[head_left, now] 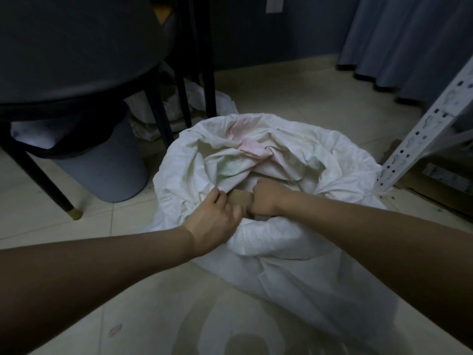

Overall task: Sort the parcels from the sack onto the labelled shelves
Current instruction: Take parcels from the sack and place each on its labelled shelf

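Note:
A big white woven sack (268, 155) lies crumpled on the tiled floor with its mouth toward me. My left hand (217, 221) grips the near edge of the sack's mouth. My right hand (266, 198) reaches into the opening, its fingers closed around a brown cardboard parcel (239, 198), of which only a small corner shows between my hands. The rest of the sack's contents are hidden by the folds.
A dark chair (64, 52) with black legs stands at the left over a grey bin (102, 170). A white perforated shelf upright (422, 131) leans in at the right, with a cardboard box (440, 180) behind it. Blue curtains (409, 34) hang at the back right.

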